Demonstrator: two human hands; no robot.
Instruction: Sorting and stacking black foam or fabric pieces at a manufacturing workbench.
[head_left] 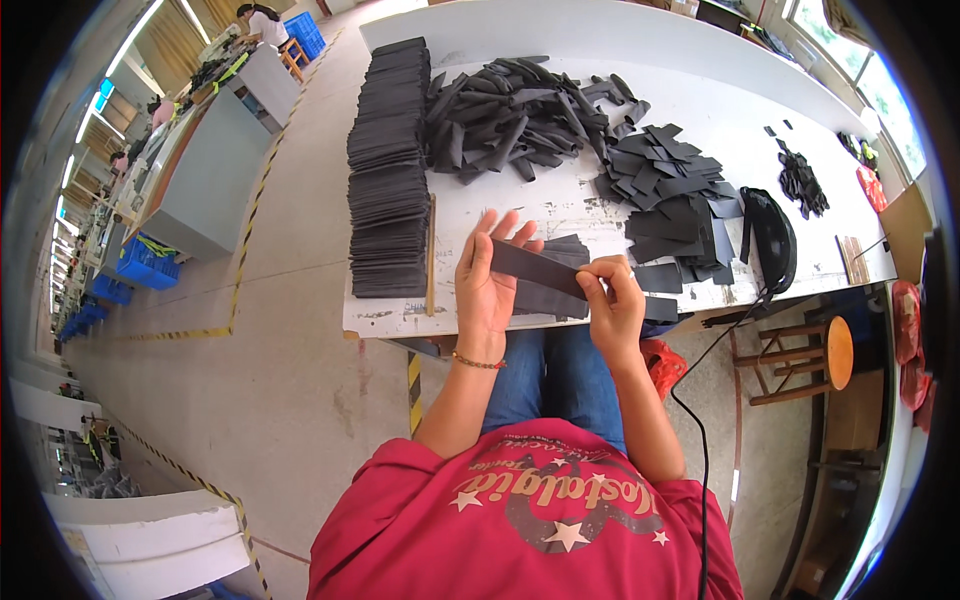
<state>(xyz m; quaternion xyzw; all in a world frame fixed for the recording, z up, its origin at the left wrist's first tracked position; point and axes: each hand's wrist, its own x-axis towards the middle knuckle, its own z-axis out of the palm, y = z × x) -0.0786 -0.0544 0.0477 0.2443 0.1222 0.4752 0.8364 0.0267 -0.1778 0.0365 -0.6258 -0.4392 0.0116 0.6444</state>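
Observation:
A flat black strip is held up over the front of the white table. The fingertips of my right hand are closed in a pinch on its right end. My left hand is turned palm up with fingers stretched apart, and the strip's left end lies against it beside the thumb. Below the strip, several similar black pieces rest on the table near its front edge, partly hidden by it and by my hands.
A long stack of black strips lines the left of the white table, beside a thin wooden stick. Behind are heaped rolled black pieces; flat ones lie right. A black pouch-like item and a stool stand farther right.

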